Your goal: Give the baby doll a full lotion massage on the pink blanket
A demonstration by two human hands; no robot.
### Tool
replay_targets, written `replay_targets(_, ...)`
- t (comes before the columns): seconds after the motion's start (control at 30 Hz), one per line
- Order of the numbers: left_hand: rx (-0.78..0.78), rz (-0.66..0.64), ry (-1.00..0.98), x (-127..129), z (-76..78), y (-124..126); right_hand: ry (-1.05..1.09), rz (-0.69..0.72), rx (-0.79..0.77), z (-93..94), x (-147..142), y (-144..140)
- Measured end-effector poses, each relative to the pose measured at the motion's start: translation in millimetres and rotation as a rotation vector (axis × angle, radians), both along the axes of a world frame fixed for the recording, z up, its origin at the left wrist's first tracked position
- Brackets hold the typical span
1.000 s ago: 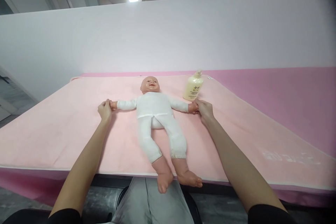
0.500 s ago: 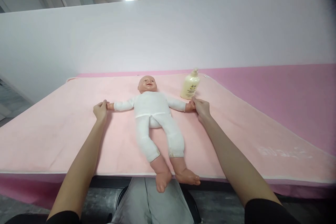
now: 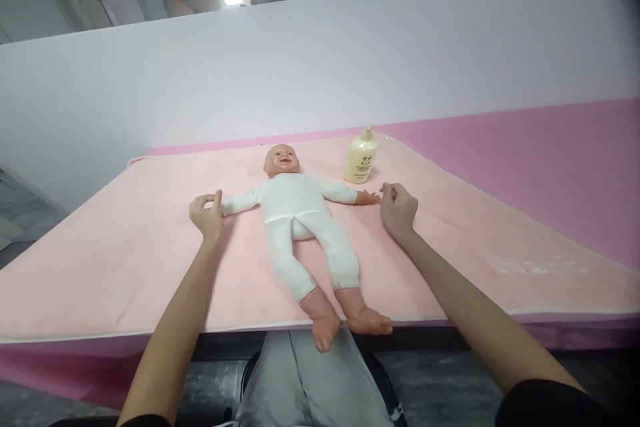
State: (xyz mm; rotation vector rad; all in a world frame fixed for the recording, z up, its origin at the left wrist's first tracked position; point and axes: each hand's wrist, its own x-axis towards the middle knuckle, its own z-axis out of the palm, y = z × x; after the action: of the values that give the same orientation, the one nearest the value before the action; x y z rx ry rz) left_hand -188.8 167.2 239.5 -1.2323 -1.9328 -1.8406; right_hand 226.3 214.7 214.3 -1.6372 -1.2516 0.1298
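Note:
A baby doll [image 3: 295, 197] with a white cloth body lies on its back on a pink towel [image 3: 125, 247], its arms stretched sideways and its feet poking past the near edge. My left hand [image 3: 207, 215] is closed around the doll's hand on the left side, which it hides. On the other side, my right hand [image 3: 400, 212] has curled fingers just beyond the doll's other hand [image 3: 369, 197], whose fingers are spread and visible. Nothing shows in my right hand. A pale yellow pump bottle [image 3: 360, 159] stands upright beyond that doll arm.
The towel covers much of a pink table surface [image 3: 525, 167]. A white wall [image 3: 320, 67] rises behind it, with glass above. My legs in grey trousers [image 3: 313, 380] are under the near edge.
My right hand has let go of the doll's hand and moved slightly right. My left hand has shifted inward over the doll's other hand. The view has turned slightly.

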Motion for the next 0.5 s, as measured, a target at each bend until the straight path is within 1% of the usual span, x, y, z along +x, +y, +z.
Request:
replay_targets(0.07, -0.003, -0.110, 0.025, 18.5, 3.4, -9.1, 0.100, 0.161, -0.026, -3.4, -6.5, -28.4)
replay_targets(0.1, -0.014, -0.190, 0.039, 28.0, 3.6, -13.7, 0.214, 0.238, -0.052, -4.5, -11.2, -44.4)
replay_targets(0.17, -0.046, -0.366, 0.059, 47.6, 0.2, -21.6, 0.554, 0.365, -0.099, -5.3, -22.3, -76.3)
replay_targets(0.27, -0.122, -0.593, 0.011, 76.4, -12.1, -28.1, 1.048, 0.452, -0.175, -3.1, -40.1, -111.0)
replay_targets(0.3, -0.160, -0.656, -0.049, 85.0, -16.7, -28.7, 1.172, 0.472, -0.229, -1.5, -45.9, -116.8)
replay_targets(0.37, -0.218, -0.734, -0.252, 98.5, -23.8, -28.2, 1.331, 0.517, -0.355, 2.8, -57.8, -119.1)
replay_targets(0.43, -0.233, -0.801, -0.478, 105.4, -25.7, -26.7, 1.378, 0.592, -0.456, 9.1, -71.1, -112.0)
replay_targets(0.5, -0.230, -0.846, -0.683, 105.7, -22.0, -25.4, 1.363, 0.711, -0.488, 17.0, -85.0, -101.2)
